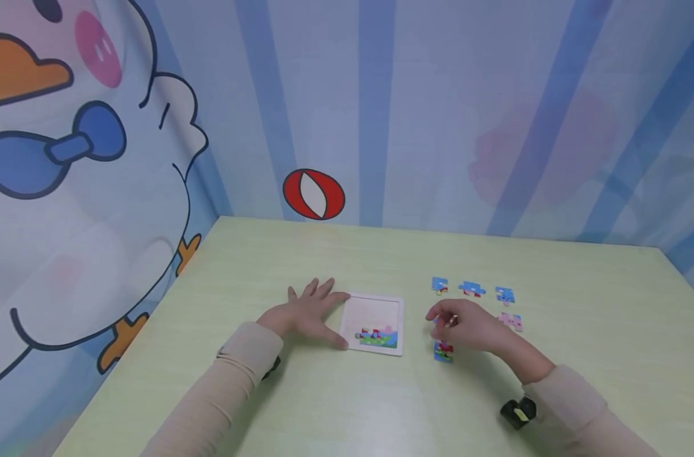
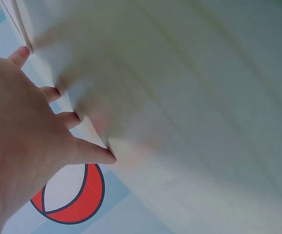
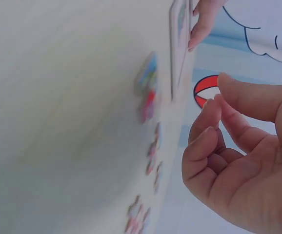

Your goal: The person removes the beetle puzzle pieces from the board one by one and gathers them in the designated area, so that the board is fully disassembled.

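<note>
A white square puzzle tray (image 1: 372, 324) lies on the table, with joined jigsaw pieces (image 1: 381, 338) along its lower part. My left hand (image 1: 308, 314) is spread, thumb and a finger touching the tray's left corners. To the tray's right, my right hand (image 1: 463, 324) hovers over loose pieces, fingers loosely curved and thumb near the index finger; I see nothing held between them in the right wrist view. A blue, red and green piece (image 1: 443, 351) lies just below that hand. Another piece beneath the fingers is mostly hidden.
Behind the right hand lie a blue piece (image 1: 440, 284), a wider blue piece (image 1: 472, 289) and another blue piece (image 1: 505, 295). A pink piece (image 1: 511, 321) sits beside the right wrist. A printed cloth backdrop (image 1: 427, 127) stands along the pale table's (image 1: 255, 254) far edge.
</note>
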